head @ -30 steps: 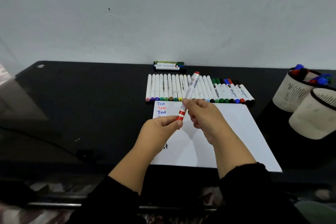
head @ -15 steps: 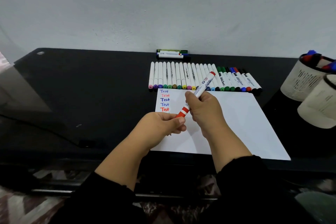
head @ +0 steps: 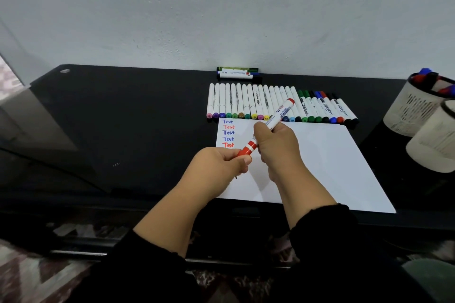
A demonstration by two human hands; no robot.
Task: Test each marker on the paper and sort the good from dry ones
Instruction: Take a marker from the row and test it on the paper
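Five "Test" marks on the paper [head: 320,167], a long marker row [head: 280,106] apparently untested: the left hand [head: 219,167] pinches the cap of a red marker [head: 268,128] gripped by the right hand [head: 278,147] above the sheet.

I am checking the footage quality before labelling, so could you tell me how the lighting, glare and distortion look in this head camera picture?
Head view: dim, even light; the glossy black table mirrors the wall at left; wide-angle bending curves the table's far edge; the "Test" lines on the paper read sharply, as does the red marker held in the left hand and right hand; the cups at right are soft.
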